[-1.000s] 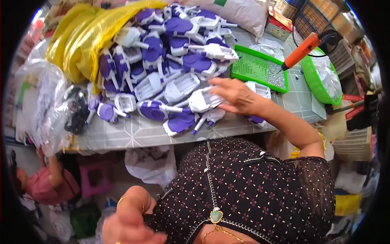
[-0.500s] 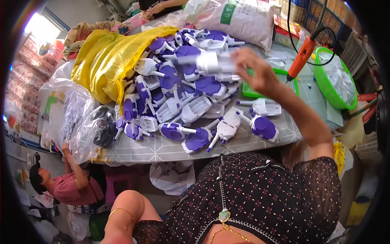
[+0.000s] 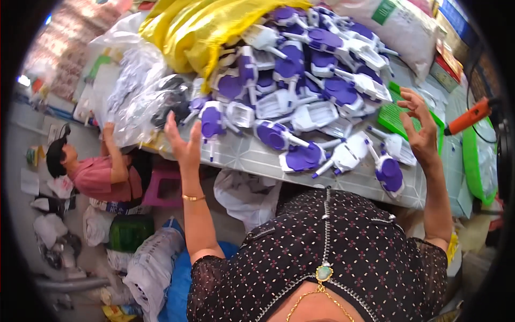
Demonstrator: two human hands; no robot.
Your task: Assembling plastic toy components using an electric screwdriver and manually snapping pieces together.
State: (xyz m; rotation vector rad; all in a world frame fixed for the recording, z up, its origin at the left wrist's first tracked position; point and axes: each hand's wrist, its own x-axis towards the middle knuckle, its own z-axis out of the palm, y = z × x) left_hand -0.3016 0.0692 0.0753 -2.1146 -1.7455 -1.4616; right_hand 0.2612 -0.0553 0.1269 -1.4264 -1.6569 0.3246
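Observation:
My left hand is raised at the table's near left edge, fingers spread and holding nothing. Just to its right stands a purple-and-white plastic part at the pile's border. My right hand is lifted beside the green perforated tray, its fingers curved apart with nothing between them. Between my hands spreads a heap of white plastic housings, many with purple round-ended covers and purple-tipped stems. Nearest my body on the right lies one more purple-covered part.
A yellow woven sack lies open behind the heap. Clear plastic bags cover the left end. An orange-handled tool hangs at the right by a green basket. A full white sack stands behind. Someone in pink works at the left.
My right hand no longer holds the white plastic part it was swinging over the heap, and has drawn back rightward, empty. My left hand has come up into view. The whole view has shifted.

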